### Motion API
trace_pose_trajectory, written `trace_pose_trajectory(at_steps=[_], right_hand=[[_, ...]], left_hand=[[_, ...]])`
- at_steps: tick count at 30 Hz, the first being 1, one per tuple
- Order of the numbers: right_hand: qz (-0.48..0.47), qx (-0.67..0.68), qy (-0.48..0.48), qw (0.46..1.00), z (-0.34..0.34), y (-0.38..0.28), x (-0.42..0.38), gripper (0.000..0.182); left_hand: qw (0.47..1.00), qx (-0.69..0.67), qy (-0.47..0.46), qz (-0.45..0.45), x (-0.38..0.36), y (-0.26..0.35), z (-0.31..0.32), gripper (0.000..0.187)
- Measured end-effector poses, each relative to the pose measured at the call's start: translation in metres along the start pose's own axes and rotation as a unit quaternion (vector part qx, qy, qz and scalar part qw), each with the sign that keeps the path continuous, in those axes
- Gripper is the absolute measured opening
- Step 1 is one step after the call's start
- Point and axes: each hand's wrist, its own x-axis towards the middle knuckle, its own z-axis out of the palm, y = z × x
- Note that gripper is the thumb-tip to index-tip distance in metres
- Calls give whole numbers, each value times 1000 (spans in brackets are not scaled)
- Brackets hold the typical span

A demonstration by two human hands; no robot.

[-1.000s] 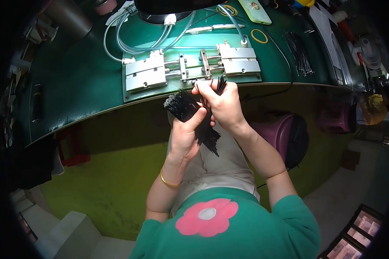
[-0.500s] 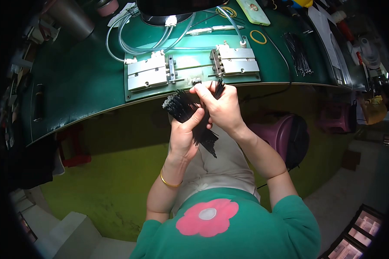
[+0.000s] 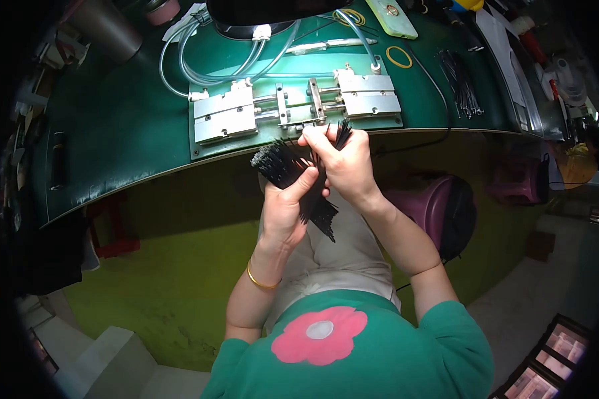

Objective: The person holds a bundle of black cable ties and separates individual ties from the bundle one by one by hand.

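Observation:
My left hand [image 3: 286, 207] is closed around a thick bundle of thin black wires [image 3: 276, 165], whose pale ends fan out at the upper left. Close beside it, my right hand [image 3: 349, 166] holds a smaller bunch of black wires [image 3: 343, 134]. Its thumb and forefinger are pinched at the front edge of a pneumatic fixture; what lies between those fingertips is too small to make out. On the fixture, a left metal block [image 3: 225, 118] and a right metal block [image 3: 369, 96] have their rods out. The left clamp bar [image 3: 281, 106] and right clamp bar [image 3: 315, 100] stand near each other.
Clear air hoses [image 3: 186, 56] curl behind the fixture on the green bench [image 3: 126, 113]. Another bunch of black wires [image 3: 460, 86], a yellow ring [image 3: 399, 57] and a phone [image 3: 394, 18] lie to the right. A purple stool [image 3: 426, 209] stands beneath the bench edge.
Both clamp bars have slid inward toward each other, with more of their rods now showing. My hands, still holding the wires, have barely moved.

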Motion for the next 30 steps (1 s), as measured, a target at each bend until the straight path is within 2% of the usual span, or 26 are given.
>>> trace_pose_trajectory(at_steps=[8,15,30], right_hand=[[-37,2,-16,999,1,2,-2,21],[-5,-3,-17,1000,4,-6,-7,21],[2,2,-5,1000,2,-2,2,20]], left_hand=[[1000,6,-8,-6,-2,3,1,12],[1000,5,-18,-2,-4,2,-1,12],[1000,7,-5,3,0,0,0,15]])
